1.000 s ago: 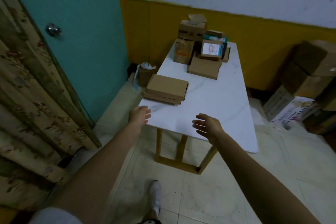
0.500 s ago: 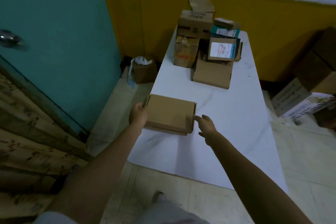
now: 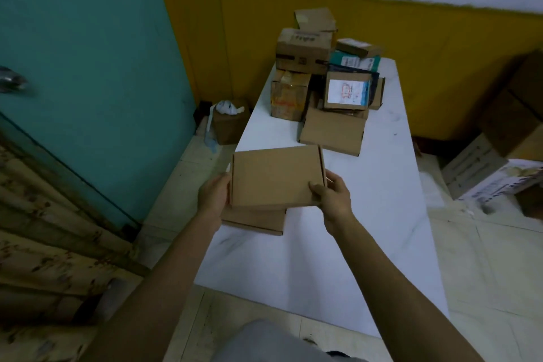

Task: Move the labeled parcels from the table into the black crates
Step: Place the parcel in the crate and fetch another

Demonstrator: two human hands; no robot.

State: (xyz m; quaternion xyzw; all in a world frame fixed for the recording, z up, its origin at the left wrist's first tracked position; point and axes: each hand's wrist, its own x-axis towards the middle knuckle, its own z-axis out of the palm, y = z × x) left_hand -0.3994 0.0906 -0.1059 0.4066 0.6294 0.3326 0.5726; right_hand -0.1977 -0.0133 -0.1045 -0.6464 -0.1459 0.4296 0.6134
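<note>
A flat brown cardboard parcel (image 3: pixel 276 176) is lifted a little above the white table (image 3: pixel 382 214), tilted. My left hand (image 3: pixel 213 195) grips its left edge and my right hand (image 3: pixel 330 195) grips its right front corner, thumb on top. A second flat parcel (image 3: pixel 255 222) lies on the table right under it, partly hidden. At the table's far end is a pile of several parcels (image 3: pixel 323 73), one with a white label (image 3: pixel 346 91) facing me. No black crate is in view.
A teal door (image 3: pixel 88 67) stands at the left, with a patterned curtain (image 3: pixel 44 229) nearer me. A small brown box (image 3: pixel 229 123) sits on the floor by the table's left side. Stacked cardboard boxes (image 3: pixel 505 138) fill the floor on the right.
My hands reached the top flat parcel of the stack, took hold of its two sides and lifted it off the lower one. I stepped closer to the table.
</note>
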